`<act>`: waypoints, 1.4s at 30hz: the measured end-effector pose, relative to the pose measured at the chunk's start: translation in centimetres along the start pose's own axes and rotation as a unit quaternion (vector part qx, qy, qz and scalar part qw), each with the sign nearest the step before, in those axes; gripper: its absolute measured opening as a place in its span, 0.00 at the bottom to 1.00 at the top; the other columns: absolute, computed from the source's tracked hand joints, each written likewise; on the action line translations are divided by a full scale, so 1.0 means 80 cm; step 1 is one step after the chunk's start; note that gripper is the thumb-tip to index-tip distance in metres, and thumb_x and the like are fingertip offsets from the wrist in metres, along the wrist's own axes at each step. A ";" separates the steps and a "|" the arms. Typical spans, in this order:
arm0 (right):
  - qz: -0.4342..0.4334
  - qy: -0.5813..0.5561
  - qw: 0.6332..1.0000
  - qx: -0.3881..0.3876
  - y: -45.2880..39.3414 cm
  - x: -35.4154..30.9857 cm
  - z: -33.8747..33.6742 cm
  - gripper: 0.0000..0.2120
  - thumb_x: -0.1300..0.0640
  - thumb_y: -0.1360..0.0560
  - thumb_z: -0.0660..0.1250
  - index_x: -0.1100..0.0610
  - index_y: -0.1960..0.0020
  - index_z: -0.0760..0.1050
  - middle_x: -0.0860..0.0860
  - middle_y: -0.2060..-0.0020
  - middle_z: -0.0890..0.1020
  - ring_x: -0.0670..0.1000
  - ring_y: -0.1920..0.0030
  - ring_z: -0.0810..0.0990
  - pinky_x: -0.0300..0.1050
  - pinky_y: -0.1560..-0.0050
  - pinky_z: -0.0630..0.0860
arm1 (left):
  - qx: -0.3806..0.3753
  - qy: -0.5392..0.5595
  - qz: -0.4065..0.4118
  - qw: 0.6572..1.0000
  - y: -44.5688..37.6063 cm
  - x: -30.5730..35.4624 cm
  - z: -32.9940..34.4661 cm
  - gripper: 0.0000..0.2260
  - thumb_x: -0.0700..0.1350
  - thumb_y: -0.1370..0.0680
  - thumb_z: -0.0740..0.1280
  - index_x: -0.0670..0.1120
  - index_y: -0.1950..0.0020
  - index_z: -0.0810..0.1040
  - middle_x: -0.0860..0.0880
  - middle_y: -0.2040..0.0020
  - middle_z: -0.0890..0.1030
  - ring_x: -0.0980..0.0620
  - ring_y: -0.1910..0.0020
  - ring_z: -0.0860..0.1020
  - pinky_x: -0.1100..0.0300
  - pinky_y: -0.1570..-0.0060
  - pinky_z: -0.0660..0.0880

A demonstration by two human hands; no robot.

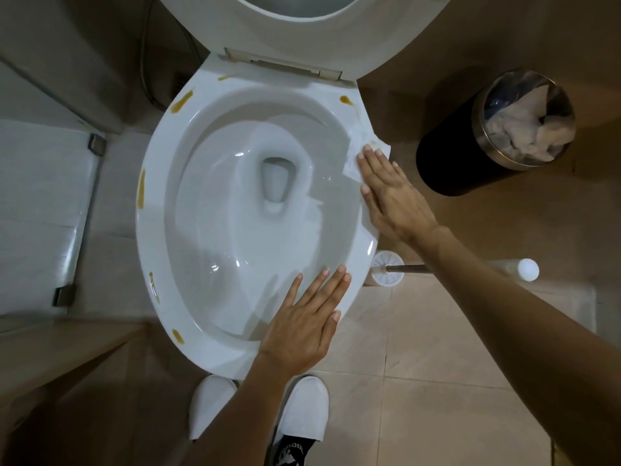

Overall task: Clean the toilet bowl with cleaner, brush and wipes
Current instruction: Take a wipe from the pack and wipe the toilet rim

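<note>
The toilet bowl (255, 210) is seen from straight above with the seat and lid (289, 25) flipped up at the top, and brownish-yellow smears (142, 194) are dotted round the left, near and back parts of the rim. A white wipe (364, 153) is pressed flat onto the right side of the rim under the right hand (391, 196), fingers straight and together, nothing gripped. The left hand (304, 319) is laid flat on the near right rim, fingers spread and straight, nothing held either. Just beside the bowl on the right, the toilet brush (389, 269) is parked in its white holder, its metal handle partly hidden by the right forearm. A white bottle cap (527, 270) is poking out past that arm, probably the cleaner but it can't be told. A dark bin (470, 163) stuffed with crumpled paper is stood further right on the floor. White shoes (307, 410) are planted right at the bowl's front
</note>
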State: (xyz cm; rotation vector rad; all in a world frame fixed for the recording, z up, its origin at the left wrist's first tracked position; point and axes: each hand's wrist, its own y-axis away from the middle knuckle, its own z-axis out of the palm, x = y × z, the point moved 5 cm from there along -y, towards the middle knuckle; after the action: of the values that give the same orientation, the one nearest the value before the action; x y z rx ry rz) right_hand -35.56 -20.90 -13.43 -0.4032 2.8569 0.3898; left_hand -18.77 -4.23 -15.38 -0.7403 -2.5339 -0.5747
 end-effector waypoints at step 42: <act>0.048 0.011 0.992 0.120 -0.131 -0.031 -0.020 0.26 0.70 0.21 0.55 0.62 0.24 0.56 0.58 0.25 0.60 0.56 0.23 0.55 0.47 0.25 0.49 | -0.006 0.062 -0.007 0.998 -0.002 0.000 0.000 0.24 0.52 0.17 0.45 0.52 0.22 0.44 0.55 0.22 0.48 0.56 0.23 0.47 0.44 0.26 0.48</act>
State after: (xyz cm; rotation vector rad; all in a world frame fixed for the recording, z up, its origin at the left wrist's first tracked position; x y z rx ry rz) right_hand -30.43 -30.50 -13.68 -0.2270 2.9049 0.0549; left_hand -18.84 -4.37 -15.44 -0.6691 -2.4253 -0.6211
